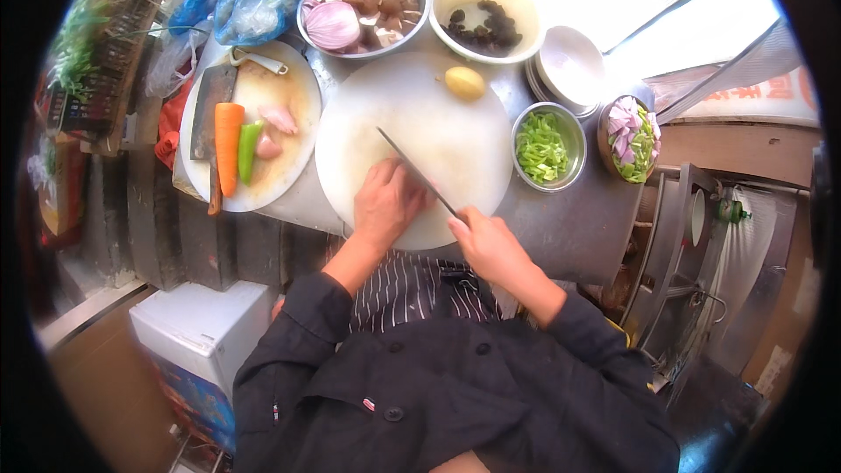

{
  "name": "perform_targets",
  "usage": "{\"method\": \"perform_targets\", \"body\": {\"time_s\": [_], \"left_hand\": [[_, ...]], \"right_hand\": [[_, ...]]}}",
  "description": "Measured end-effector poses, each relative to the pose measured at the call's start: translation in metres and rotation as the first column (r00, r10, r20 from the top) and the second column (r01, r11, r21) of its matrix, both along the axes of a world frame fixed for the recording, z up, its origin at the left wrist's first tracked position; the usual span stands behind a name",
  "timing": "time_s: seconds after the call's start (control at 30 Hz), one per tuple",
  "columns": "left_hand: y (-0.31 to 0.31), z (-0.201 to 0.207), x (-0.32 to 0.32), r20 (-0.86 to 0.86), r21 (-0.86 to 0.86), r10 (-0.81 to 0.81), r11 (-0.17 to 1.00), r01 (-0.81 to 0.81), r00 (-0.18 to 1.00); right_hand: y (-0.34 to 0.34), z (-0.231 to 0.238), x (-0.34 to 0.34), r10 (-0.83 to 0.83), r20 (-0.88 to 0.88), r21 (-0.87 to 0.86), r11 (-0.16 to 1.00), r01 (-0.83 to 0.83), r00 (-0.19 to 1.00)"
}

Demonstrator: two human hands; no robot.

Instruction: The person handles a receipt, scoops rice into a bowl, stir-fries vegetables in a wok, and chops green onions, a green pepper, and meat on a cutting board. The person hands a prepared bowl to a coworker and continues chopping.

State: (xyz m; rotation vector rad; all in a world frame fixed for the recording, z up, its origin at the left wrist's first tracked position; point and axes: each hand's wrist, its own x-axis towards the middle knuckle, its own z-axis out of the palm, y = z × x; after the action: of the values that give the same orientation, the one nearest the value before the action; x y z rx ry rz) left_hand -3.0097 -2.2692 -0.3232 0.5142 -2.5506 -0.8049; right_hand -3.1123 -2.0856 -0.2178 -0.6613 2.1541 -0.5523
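My right hand (pixel 489 243) grips the handle of a large knife (pixel 413 172), its blade lying edge-down across the round white cutting board (pixel 438 114). My left hand (pixel 385 201) rests on the board just left of the blade, fingers curled over something I cannot make out. A peeled potato (pixel 465 82) sits alone near the board's far edge.
A second round board (pixel 289 158) at left holds a carrot (pixel 229 144), a green pepper (pixel 248 151), pale pieces and a cleaver (pixel 213 114). Behind stand a metal bowl of mushrooms and onion (pixel 361 7), a bowl of dark pieces (pixel 484 19), a bowl of chopped greens (pixel 547 147) and stacked white dishes (pixel 569 61).
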Motion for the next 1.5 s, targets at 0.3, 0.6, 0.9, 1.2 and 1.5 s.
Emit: {"method": "perform_targets", "body": {"time_s": [0.3, 0.6, 0.9, 1.2, 1.5], "left_hand": [[0.003, 0.007, 0.001, 0.016, -0.013, 0.009, 1.0, -0.009, 1.0], [-0.002, 0.003, 0.001, -0.071, 0.008, 0.022, 1.0, -0.022, 0.997], [-0.002, -0.001, 0.002, -0.036, 0.014, 0.003, 1.0, -0.002, 0.999], [-0.006, 0.003, 0.005, -0.013, 0.07, -0.039, 0.997, 0.04, 0.999], [-0.003, 0.002, 0.002, -0.051, 0.028, 0.021, 0.999, -0.02, 0.998]], "right_hand": [[-0.004, -0.024, -0.029, -0.079, 0.083, -0.109, 0.99, 0.088, 0.993], [0.032, 0.018, -0.001, -0.019, 0.065, -0.126, 0.992, 0.027, 0.998], [-0.039, -0.034, -0.005, 0.024, 0.036, -0.139, 0.99, -0.019, 0.999], [0.014, 0.015, -0.016, -0.001, 0.066, -0.045, 0.999, 0.004, 0.998], [-0.028, -0.033, 0.007, -0.023, -0.024, -0.199, 0.98, 0.018, 0.999]]}}
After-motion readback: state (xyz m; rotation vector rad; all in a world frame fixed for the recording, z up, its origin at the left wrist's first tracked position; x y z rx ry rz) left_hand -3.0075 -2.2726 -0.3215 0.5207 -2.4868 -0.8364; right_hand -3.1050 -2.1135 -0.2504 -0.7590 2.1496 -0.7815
